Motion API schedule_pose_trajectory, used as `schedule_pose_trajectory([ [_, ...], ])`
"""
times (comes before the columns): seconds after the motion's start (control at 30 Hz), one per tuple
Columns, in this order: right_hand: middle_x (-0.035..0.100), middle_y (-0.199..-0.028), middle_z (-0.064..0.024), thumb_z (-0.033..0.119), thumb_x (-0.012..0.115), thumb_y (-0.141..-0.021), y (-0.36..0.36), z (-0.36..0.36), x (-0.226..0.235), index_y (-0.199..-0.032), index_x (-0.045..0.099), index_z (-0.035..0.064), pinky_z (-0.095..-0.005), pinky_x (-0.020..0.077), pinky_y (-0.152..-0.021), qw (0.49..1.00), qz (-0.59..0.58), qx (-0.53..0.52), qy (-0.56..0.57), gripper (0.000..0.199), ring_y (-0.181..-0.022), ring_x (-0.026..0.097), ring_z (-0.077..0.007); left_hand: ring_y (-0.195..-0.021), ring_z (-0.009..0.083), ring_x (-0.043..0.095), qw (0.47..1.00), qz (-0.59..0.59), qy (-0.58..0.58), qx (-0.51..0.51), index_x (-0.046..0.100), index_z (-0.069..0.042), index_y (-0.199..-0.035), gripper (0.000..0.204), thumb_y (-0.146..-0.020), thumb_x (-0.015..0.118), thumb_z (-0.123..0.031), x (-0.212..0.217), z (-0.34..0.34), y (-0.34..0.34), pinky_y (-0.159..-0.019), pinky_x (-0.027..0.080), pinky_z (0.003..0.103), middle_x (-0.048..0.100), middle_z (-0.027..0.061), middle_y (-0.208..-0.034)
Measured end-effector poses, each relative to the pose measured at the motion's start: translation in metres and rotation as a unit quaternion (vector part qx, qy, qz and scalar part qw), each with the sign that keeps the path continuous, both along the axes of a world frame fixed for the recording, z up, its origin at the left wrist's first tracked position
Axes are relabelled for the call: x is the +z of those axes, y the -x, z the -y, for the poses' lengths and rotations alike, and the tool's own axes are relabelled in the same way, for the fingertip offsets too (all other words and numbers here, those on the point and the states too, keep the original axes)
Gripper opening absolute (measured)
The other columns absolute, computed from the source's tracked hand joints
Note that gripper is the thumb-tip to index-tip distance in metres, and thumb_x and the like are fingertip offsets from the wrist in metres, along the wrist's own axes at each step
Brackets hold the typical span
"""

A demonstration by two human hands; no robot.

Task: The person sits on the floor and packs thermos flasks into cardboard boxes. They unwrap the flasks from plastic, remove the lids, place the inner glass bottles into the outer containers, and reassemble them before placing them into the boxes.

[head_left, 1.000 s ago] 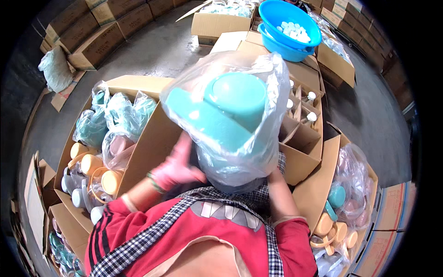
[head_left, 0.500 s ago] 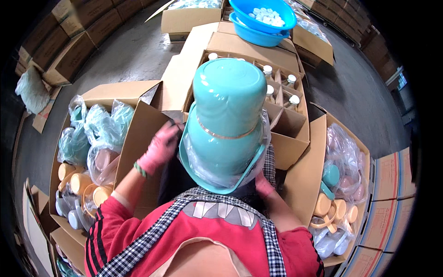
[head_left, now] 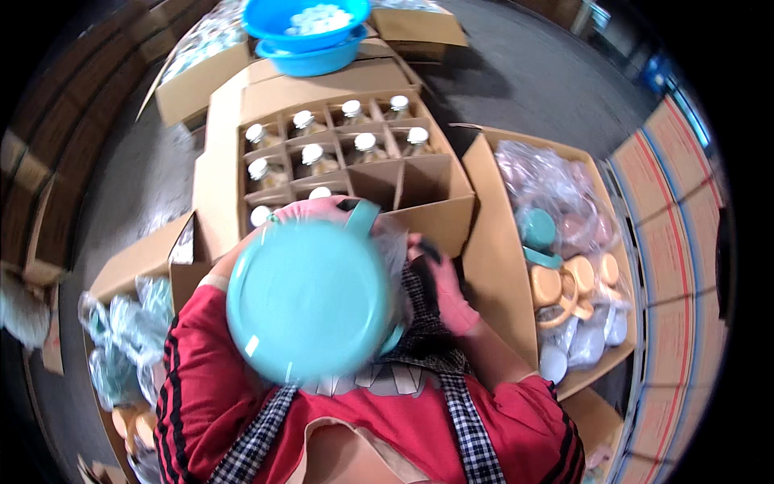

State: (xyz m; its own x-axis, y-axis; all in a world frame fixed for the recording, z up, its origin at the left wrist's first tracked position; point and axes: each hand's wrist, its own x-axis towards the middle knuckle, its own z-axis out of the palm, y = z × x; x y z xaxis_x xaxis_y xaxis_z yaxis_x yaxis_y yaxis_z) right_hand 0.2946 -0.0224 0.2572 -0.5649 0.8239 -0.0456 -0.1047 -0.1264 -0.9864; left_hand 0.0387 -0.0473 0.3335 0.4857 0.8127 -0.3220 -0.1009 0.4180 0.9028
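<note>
A large glossy teal plastic jug is tilted in front of my chest, its broad round end facing up. A teal handle sticks out at its far right edge. My left hand, in a pink glove with dark fingertips, wraps over the far side of the jug, which hides part of the fingers. Just right of the jug, my right hand, gloved the same way, has its fingers apart beside thin clear plastic. Contact with that plastic is unclear from blur.
Ahead, a divided carton holds several white-capped bottles. Blue basins with white caps stand behind it. Cartons of bagged cups and jugs flank me, at right and at left. Stacked cartons line the right side.
My view has swung right. The jug has tipped, so its round end now faces up. My left hand has moved from its left side to its far side; my right hand has risen beside it.
</note>
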Motion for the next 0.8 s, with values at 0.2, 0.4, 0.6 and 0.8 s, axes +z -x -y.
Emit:
schedule_pose_trajectory([
  [0.2,0.037,-0.124,-0.0220,0.073,0.054,-0.059,-0.030,0.020,0.187,-0.119,0.043,0.0019,-0.0452,0.0255,-0.097,0.771,-0.090,0.135,-0.616,0.094,-0.115,0.036,-0.0354,-0.099,0.0139,0.048,0.983,-0.073,-0.157,0.067,0.039,-0.003,-0.123,0.054,-0.078,0.062,-0.022,-0.053,-0.009,-0.024,-0.087,0.040,0.029,0.051,0.0062,-0.111],
  [0.4,0.043,-0.111,-0.0234,0.049,0.058,-0.072,-0.066,0.017,0.182,-0.120,0.041,0.0055,-0.0394,0.0417,-0.082,0.859,0.157,0.066,-0.482,0.067,-0.096,0.049,-0.0380,-0.093,0.0197,0.053,0.824,-0.330,-0.283,0.363,0.047,0.002,-0.113,0.053,-0.075,0.065,-0.030,-0.064,0.019,0.016,-0.082,0.042,0.030,0.056,0.0151,-0.101],
  [0.6,0.038,-0.124,-0.0179,0.042,0.050,-0.082,-0.080,-0.005,0.143,-0.125,0.034,0.0043,-0.0377,0.0310,-0.095,0.940,0.163,0.024,-0.298,0.059,-0.112,0.040,-0.0328,-0.082,0.0368,0.051,0.617,-0.590,-0.401,0.334,0.047,0.003,-0.104,0.042,-0.075,0.063,-0.022,-0.001,0.060,-0.033,-0.071,0.042,0.039,0.054,0.0222,-0.089],
  [0.8,0.031,-0.128,-0.0221,0.062,0.063,-0.059,-0.084,-0.009,0.171,-0.130,0.028,0.0044,-0.0409,0.0294,-0.096,0.840,0.161,0.133,-0.501,0.098,-0.117,0.034,-0.0371,-0.085,0.0387,0.051,0.620,-0.614,-0.344,0.348,0.046,0.005,-0.102,0.042,-0.069,0.065,-0.013,0.025,0.075,-0.056,-0.073,0.043,0.040,0.052,0.0226,-0.094],
])
